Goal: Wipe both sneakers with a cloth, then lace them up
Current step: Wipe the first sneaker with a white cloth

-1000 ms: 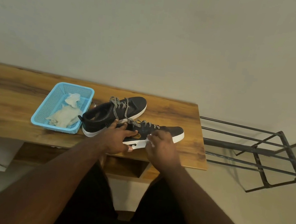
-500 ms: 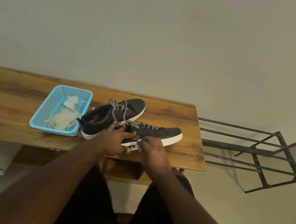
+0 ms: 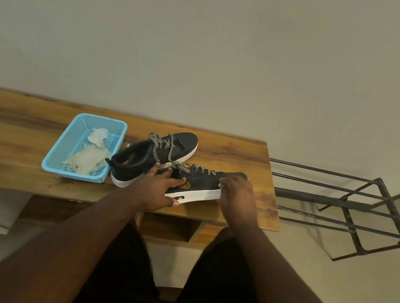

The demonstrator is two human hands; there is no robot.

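Black canvas, white sole: the near sneaker (image 3: 202, 184) lies on the wooden worktop (image 3: 17, 137), toe pointing right, and the right hand (image 3: 237, 197) has slid from mid-sole half a second ago out to the toe end. A sliver of white cloth (image 3: 220, 186) peeks from under its curled fingers, pressed against the sole's edge. The left hand (image 3: 161, 189) hasn't budged — fingers spread over the shoe's side, thumb hooked under the sole, clamping it steady. Just behind, touching it, the second sneaker (image 3: 153, 156) sits with its speckled laces loose. A blue mesh basket (image 3: 67, 149) stands just left of that one, with pale crumpled rags (image 3: 88, 159) inside. Plain beige wall behind the worktop; a black metal rack (image 3: 339, 207) stands on the pale floor to the right. There's a small gold badge (image 3: 186, 185) on the near shoe's side and a dark mark on the sole, both too small to read.
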